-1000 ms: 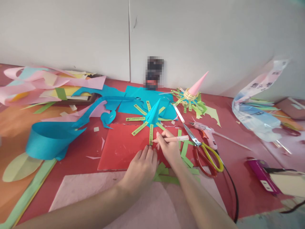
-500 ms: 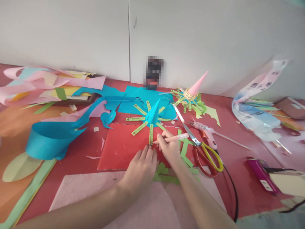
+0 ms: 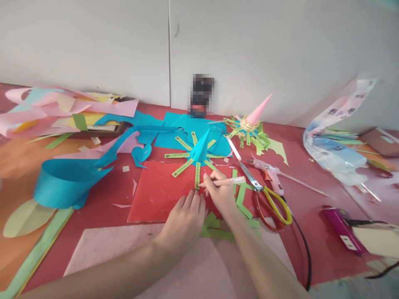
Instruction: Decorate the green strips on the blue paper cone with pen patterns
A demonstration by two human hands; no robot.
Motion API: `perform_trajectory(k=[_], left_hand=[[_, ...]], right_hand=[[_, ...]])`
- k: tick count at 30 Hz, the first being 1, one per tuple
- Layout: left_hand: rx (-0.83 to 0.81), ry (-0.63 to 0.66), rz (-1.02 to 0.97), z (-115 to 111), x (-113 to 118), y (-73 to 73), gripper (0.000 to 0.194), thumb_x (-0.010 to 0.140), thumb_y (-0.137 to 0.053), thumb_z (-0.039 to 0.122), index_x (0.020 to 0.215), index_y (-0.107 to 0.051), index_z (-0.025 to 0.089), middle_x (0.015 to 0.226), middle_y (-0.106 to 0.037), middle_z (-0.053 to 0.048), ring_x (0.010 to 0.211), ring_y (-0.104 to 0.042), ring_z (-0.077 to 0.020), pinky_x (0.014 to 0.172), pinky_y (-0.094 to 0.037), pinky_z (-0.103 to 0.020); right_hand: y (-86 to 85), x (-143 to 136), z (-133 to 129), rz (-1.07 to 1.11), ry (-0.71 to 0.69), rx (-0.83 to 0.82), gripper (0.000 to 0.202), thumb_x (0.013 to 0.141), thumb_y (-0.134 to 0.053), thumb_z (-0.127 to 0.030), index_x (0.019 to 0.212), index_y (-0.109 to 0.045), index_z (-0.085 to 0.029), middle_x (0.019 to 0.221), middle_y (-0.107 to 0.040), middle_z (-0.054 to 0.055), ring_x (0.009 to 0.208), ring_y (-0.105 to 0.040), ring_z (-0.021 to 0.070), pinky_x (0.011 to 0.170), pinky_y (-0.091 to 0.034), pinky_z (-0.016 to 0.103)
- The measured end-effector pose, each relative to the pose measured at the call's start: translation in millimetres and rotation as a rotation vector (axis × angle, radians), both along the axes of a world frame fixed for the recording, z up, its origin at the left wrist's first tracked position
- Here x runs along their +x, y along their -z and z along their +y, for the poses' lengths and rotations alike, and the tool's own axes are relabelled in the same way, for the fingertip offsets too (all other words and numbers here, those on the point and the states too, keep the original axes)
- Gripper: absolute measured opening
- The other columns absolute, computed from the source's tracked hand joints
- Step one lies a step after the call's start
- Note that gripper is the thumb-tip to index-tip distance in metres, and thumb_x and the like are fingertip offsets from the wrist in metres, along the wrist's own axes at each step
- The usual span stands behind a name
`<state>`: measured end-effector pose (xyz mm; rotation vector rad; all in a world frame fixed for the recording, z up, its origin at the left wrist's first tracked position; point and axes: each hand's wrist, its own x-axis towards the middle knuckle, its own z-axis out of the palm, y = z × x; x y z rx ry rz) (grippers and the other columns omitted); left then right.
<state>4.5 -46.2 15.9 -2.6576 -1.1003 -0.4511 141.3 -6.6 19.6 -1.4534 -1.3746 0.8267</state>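
Observation:
My right hand (image 3: pixel 220 193) pinches a pale pink marker pen (image 3: pixel 229 181), its tip at the lower end of a green paper strip (image 3: pixel 198 172) with dark markings. Fingers lying flat, my left hand (image 3: pixel 187 218) rests on the red board (image 3: pixel 158 193), its fingertips at that same strip's end. The strip is one of several that fan out from the base of a blue paper cone (image 3: pixel 201 147). Most of these strips carry dark patterns, some with a star at the tip. Loose green strips (image 3: pixel 241 193) lie right of my right hand.
Red-and-yellow-handled scissors (image 3: pixel 257 185) and a pink glue gun (image 3: pixel 271 174) lie to the right. Behind stands a pink paper cone (image 3: pixel 258 110) with patterned strips. A blue paper band (image 3: pixel 62 182) and piled paper scraps (image 3: pixel 62 110) occupy the left. A purple power strip (image 3: pixel 341 230) sits at right.
My right hand and the marker pen have shifted very slightly, the pen's back end dropping a little. The left hand, cone and strips have stayed in place.

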Motion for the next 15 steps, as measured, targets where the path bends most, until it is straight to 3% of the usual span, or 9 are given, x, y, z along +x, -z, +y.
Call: perform_trajectory(k=[15], left_hand=[[0.049, -0.011, -0.005, 0.2, 0.6, 0.3, 0.025, 0.088, -0.037, 0.012, 0.099, -0.059, 0.008, 0.097, -0.066, -0.015, 0.093, -0.062, -0.0244, 0.074, -0.051, -0.034]], right_hand=[[-7.1, 6.2, -0.3, 0.114, 0.114, -0.002, 0.032, 0.085, -0.053, -0.037, 0.059, -0.040, -0.023, 0.039, -0.046, -0.008, 0.052, -0.062, 0.0145, 0.063, -0.049, 0.026]])
